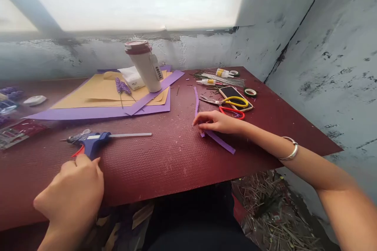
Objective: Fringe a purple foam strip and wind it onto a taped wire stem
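My left hand (75, 188) is at the near left, its fingers closed round the handle of a blue glue gun (96, 141). The gun lies on its side, nozzle to the left, with a pale glue stick (131, 135) out of its back. Right of the middle, my right hand (216, 122) rests over purple paper strips, its fingers bent; what its fingertips hold, if anything, is hidden. One strip (196, 100) runs away from the hand, another (222, 142) toward the table's front edge. Scissors (232, 104) with yellow and red handles lie just beyond that hand.
A coffee cup (144, 66) stands on brown and purple paper (108, 94) beside purple flowers (122, 86). At the back right are a phone (228, 93), glue bottles (222, 73), thin wires (232, 80) and green tape (250, 93). A white object (35, 100) lies far left.
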